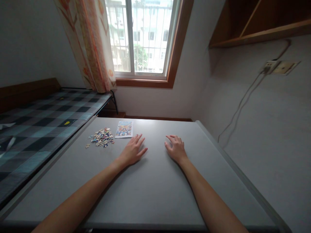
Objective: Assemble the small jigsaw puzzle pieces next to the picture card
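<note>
- Lying left of the left grip (pixel 134 150), pieces (pixel 102 137) look light, stiff; pinch edges.
- Sheet (pixel 124 129) just beyond it: likely flimsy.
- Left grip, right grip (pixel 175 148): digits apart, seemingly empty.

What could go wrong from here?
The loose piece lies on the side of the pile toward the table's left edge; a stray push might send it off. The left hand's fingers are right by the sheet's near corner, so a small move could shift it. Sweeping that hand left might scatter the pile.
</note>
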Demonstrator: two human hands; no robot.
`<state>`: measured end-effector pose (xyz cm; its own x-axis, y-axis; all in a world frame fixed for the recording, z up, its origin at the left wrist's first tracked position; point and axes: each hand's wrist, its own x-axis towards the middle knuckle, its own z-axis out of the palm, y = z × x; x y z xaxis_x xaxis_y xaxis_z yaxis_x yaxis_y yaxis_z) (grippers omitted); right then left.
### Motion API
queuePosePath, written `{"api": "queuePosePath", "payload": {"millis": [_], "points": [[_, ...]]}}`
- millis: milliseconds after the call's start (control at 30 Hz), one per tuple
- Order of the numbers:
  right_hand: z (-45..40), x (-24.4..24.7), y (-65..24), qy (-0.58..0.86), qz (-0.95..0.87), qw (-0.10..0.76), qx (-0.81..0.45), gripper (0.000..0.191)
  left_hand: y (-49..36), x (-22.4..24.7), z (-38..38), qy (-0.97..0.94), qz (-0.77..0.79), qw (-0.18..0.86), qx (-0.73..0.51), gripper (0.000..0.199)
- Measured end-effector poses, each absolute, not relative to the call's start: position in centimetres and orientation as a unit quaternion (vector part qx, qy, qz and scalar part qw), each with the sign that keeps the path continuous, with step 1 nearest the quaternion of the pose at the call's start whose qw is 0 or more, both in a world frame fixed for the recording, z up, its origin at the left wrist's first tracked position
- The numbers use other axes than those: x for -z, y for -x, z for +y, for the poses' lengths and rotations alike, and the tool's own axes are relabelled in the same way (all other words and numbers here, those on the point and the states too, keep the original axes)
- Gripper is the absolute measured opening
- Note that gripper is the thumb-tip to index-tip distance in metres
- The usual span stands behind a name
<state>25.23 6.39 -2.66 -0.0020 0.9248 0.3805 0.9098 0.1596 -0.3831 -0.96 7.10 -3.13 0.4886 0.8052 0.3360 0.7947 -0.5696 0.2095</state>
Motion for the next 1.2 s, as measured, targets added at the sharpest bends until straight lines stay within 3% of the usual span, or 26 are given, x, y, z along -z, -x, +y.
{"api": "queuePosePath", "payload": {"millis": [200,367,1200], "points": [[7.0,2.8,-24.6,0.671,-0.736,0.091,-0.023,0.065,0.2,3.1,5.7,-0.877,0.461,0.025,-0.134,0.066],[8.3,2.7,-24.9,0.67,-0.74,0.022,-0.052,0.072,0.4,3.0,5.6,-0.869,0.477,0.029,-0.129,0.064],[7.3,2.1,-24.7,0.656,-0.752,0.028,-0.056,0.07,0.5,3.2,5.8,-0.867,0.483,0.03,-0.118,0.062]]}}
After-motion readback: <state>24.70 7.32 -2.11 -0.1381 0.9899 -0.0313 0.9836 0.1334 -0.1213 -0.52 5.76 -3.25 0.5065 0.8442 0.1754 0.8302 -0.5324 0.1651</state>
